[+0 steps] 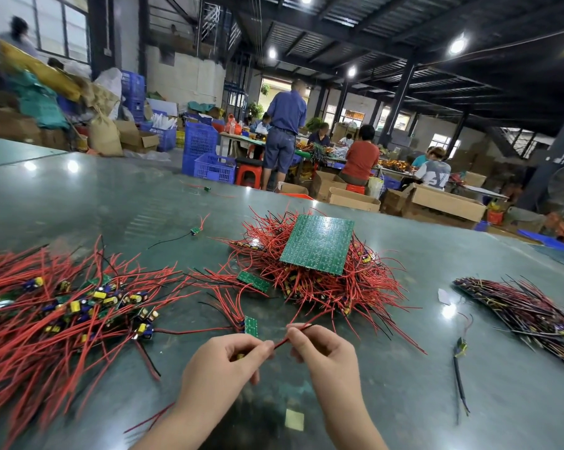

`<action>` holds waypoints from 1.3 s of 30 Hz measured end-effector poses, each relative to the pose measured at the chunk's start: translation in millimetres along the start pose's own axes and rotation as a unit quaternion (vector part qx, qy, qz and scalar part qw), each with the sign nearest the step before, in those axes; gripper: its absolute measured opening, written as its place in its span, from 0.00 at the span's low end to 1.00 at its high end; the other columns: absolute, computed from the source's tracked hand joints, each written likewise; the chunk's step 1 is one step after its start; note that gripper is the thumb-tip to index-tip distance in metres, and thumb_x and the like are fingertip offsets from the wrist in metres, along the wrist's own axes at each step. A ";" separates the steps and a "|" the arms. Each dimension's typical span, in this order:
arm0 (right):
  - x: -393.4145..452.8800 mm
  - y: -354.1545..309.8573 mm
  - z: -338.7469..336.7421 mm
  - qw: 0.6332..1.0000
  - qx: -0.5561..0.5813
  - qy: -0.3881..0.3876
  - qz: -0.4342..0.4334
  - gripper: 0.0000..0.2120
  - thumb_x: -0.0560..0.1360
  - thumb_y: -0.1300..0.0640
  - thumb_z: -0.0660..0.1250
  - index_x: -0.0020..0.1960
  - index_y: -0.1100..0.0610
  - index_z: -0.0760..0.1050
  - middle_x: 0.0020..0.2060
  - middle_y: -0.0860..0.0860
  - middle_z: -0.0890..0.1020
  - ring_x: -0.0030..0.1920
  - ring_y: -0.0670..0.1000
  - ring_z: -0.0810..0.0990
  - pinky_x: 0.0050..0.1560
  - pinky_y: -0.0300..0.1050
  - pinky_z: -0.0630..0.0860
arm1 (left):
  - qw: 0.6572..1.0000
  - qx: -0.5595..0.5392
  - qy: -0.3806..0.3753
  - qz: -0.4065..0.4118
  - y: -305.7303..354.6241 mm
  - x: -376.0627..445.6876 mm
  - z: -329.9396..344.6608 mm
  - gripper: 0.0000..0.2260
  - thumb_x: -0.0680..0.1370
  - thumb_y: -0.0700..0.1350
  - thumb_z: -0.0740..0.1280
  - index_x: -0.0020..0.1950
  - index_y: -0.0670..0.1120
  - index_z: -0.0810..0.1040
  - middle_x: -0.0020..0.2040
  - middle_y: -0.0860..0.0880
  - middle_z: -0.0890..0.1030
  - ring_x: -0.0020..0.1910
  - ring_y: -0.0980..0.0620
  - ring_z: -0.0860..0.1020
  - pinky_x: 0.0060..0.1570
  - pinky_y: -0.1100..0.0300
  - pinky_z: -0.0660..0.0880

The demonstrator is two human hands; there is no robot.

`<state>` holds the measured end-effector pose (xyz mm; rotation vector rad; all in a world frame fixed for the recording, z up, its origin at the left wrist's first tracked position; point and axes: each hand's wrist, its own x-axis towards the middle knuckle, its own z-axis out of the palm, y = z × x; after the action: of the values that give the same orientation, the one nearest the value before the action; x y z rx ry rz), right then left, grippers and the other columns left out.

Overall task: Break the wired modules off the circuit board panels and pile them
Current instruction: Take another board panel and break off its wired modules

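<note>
Red wire (290,337) between curled fingertips (269,347)

A dark steel-beamed ceiling (388,24) carries bright round lamps (457,45). Blue plastic crates (206,157) and cardboard boxes (446,203) crowd the floor. Seated workers (360,157) fill a distant table beside pale walls (183,76).

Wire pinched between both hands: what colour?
Red wire, clearest in the head view, between the left hand and right hand.

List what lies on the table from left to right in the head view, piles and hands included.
Pile of broken-off modules → left hand → right hand → dark wired panels at the far right.
</note>
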<state>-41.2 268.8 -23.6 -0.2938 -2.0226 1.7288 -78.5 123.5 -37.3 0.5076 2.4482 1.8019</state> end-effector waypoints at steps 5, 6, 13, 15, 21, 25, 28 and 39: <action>2.8 1.4 -4.5 0.998 0.047 0.031 0.040 0.06 0.71 0.63 0.71 0.37 0.56 0.84 0.31 0.51 0.84 0.31 0.43 0.77 0.38 0.37 0.76 | 0.998 0.042 0.022 0.027 -1.1 -0.4 5.4 0.10 0.74 0.51 0.69 0.32 0.55 0.80 0.27 0.56 0.80 0.27 0.57 0.75 0.34 0.61 0.69; 2.8 1.2 -4.8 0.998 0.048 0.025 0.040 0.06 0.71 0.63 0.71 0.37 0.56 0.84 0.31 0.50 0.83 0.31 0.43 0.77 0.38 0.37 0.76 | 0.999 0.035 0.017 0.032 -1.0 -1.1 6.7 0.10 0.75 0.50 0.69 0.33 0.55 0.80 0.28 0.56 0.80 0.27 0.57 0.75 0.35 0.61 0.70; 4.9 -1.5 -10.9 0.986 0.089 -0.116 0.078 0.08 0.70 0.57 0.70 0.34 0.59 0.82 0.30 0.51 0.81 0.33 0.46 0.77 0.41 0.37 0.76 | 0.999 -0.008 0.023 0.034 -6.5 8.9 0.6 0.06 0.75 0.52 0.69 0.38 0.60 0.80 0.32 0.57 0.83 0.31 0.59 0.76 0.41 0.57 0.72; 4.6 -3.0 -11.1 0.970 0.163 -0.150 0.104 0.08 0.66 0.56 0.71 0.34 0.60 0.82 0.31 0.53 0.80 0.32 0.47 0.76 0.40 0.37 0.76 | 0.999 -0.028 0.020 0.039 -6.2 10.6 -1.1 0.09 0.76 0.47 0.68 0.38 0.60 0.80 0.32 0.55 0.83 0.28 0.62 0.74 0.35 0.59 0.69; 7.5 -1.2 -12.7 0.972 0.194 -0.043 0.127 0.06 0.66 0.59 0.71 0.35 0.61 0.83 0.28 0.52 0.77 0.29 0.44 0.74 0.37 0.34 0.75 | 0.998 0.021 0.030 0.050 -10.6 7.6 1.2 0.10 0.70 0.63 0.65 0.40 0.58 0.80 0.28 0.58 0.80 0.27 0.61 0.73 0.38 0.57 0.70; 6.4 0.1 -10.2 0.979 0.163 -0.027 0.117 0.07 0.71 0.61 0.70 0.36 0.61 0.83 0.28 0.53 0.77 0.28 0.45 0.75 0.35 0.35 0.76 | 0.996 -0.080 -0.009 0.041 -10.4 6.5 5.2 0.16 0.66 0.67 0.71 0.39 0.55 0.81 0.22 0.50 0.74 0.24 0.56 0.69 0.34 0.59 0.66; 6.4 -0.5 -8.2 0.968 0.209 -0.053 0.126 0.06 0.68 0.60 0.70 0.37 0.62 0.83 0.30 0.53 0.79 0.29 0.44 0.75 0.35 0.34 0.76 | 0.992 -0.116 -0.018 0.038 -11.6 12.6 3.8 0.06 0.71 0.51 0.71 0.35 0.53 0.83 0.22 0.49 0.74 0.23 0.56 0.68 0.30 0.65 0.65; 9.9 4.2 -11.4 0.979 0.166 0.032 0.113 0.05 0.67 0.57 0.71 0.38 0.57 0.85 0.28 0.48 0.79 0.27 0.41 0.73 0.33 0.32 0.74 | 0.995 -0.066 0.004 0.077 -18.6 14.7 1.2 0.09 0.73 0.46 0.71 0.33 0.52 0.81 0.24 0.48 0.78 0.24 0.59 0.67 0.29 0.67 0.65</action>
<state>-44.9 284.0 -24.4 -0.4740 -1.6713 2.1294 -96.3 124.0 -52.9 0.6970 2.3332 2.0102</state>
